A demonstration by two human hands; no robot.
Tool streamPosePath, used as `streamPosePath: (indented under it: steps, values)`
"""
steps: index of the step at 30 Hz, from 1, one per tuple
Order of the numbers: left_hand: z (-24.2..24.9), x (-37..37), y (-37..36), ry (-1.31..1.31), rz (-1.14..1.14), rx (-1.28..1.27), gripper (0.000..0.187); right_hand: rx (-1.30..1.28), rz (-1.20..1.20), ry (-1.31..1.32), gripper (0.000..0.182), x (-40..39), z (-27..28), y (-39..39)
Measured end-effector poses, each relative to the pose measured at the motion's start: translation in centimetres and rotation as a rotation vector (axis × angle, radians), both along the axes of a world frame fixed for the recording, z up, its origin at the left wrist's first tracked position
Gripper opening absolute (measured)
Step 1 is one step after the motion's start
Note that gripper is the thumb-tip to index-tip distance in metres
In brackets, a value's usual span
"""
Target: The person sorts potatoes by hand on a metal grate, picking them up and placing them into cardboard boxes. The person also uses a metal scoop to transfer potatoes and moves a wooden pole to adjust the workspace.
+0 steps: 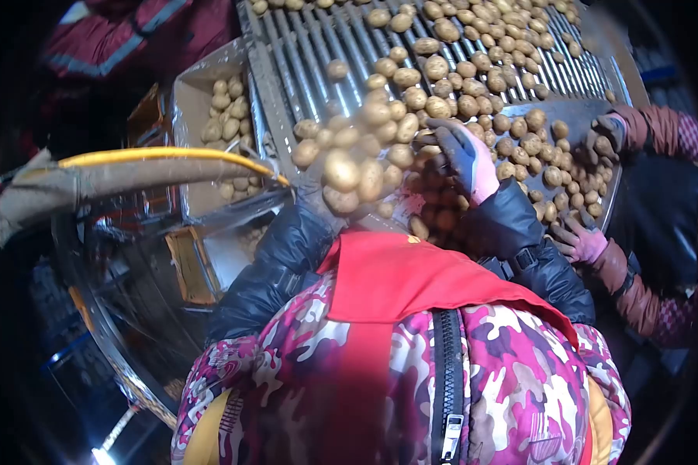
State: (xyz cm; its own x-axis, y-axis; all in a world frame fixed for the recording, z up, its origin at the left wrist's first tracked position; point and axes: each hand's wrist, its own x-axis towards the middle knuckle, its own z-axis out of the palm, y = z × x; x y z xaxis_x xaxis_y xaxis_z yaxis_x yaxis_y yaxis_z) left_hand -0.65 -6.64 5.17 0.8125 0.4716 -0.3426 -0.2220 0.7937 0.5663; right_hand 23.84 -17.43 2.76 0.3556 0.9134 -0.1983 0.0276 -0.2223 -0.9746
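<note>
My right hand (467,156), in a pink glove with a grey-blue coated front, reaches over the potatoes (445,177) at the near edge of the roller table. Its fingers are stretched out towards the left, close to several potatoes, and I see nothing held in them. Beyond the dark left sleeve (275,252), my left hand (316,195) is mostly hidden by a blurred patch and a cluster of pale potatoes (352,175). Its fingers do not show, so I cannot make out what it holds.
A roller table (306,66) carries many potatoes. Left of it stands a lined box (190,128) of potatoes, with a yellow-edged bar (147,167) across it. At right, a co-worker's gloved hands (605,138) are at a metal tray (609,190). Another person's maroon sleeve (174,43) shows upper left.
</note>
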Motion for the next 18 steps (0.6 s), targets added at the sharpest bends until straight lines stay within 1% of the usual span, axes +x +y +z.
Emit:
streamPosePath:
  steps: [1, 2, 3, 5, 6, 7, 8, 9, 10, 12, 13, 14, 16, 17, 18]
  values:
    - [-0.3, -0.7, -0.3, 0.016, 0.041, -0.015, 0.066, 0.021, -0.024, -0.109, 0.036, -0.3, -0.5, -0.1]
    - [-0.6, -1.4, -0.6, 0.032, 0.083, -0.029, 0.065, -0.003, -0.036, -0.155, 0.034, -0.6, -0.5, -0.1]
    - [-0.9, -2.1, -0.8, 0.048, 0.128, -0.039, 0.065, -0.035, -0.025, -0.288, 0.033, -0.8, -1.0, 0.0]
    - [-1.9, -5.1, -1.1, 0.033, 0.194, -0.015, 0.062, 0.000, 0.005, -0.425, 0.033, -2.5, -0.6, -0.2]
    - [-2.0, -6.4, -1.2, 0.025, 0.226, -0.003, 0.060, 0.063, 0.094, -0.608, 0.033, -3.2, -0.4, 0.0]
    - [-1.9, -7.7, -1.8, 0.002, 0.290, -0.069, 0.054, 0.134, 0.174, -0.792, 0.034, -3.7, -0.3, 0.2]
    - [-1.3, -8.9, -2.3, -0.023, 0.355, -0.132, 0.049, 0.264, 0.281, -0.953, 0.037, -4.2, 0.7, 0.8]
    - [-1.4, -11.3, -2.5, -0.020, 0.350, -0.114, 0.048, 0.305, 0.366, -0.997, 0.040, -5.3, 2.0, 1.5]
    - [-2.3, -14.6, -2.5, -0.015, 0.335, -0.105, 0.046, 0.317, 0.440, -1.008, 0.041, -6.4, 2.2, 2.4]
    - [-2.9, -18.1, -1.0, 0.000, 0.339, -0.037, 0.046, 0.353, 0.611, -1.038, 0.042, -8.1, 3.3, 3.8]
    - [-3.9, -20.6, 1.5, -0.089, 0.287, -0.047, 0.047, 0.381, 0.713, -1.059, 0.043, -9.0, 4.4, 4.7]
    - [-4.9, -23.0, 4.0, -0.175, 0.232, -0.058, 0.048, 0.436, 0.723, -1.082, 0.045, -9.5, 3.8, 5.3]
    - [-5.0, -23.6, 6.2, 0.371, 0.243, 0.481, 0.052, 0.510, 0.713, -1.121, 0.050, -9.9, 0.4, 6.5]
    - [-4.3, -23.6, 7.0, 0.649, 0.275, 0.678, 0.053, 0.534, 0.691, -1.135, 0.053, -9.3, -1.5, 7.4]
    - [-3.4, -23.1, 6.9, 0.896, 0.333, 0.799, 0.054, 0.510, 0.705, -1.038, 0.059, -7.6, -2.6, 8.3]
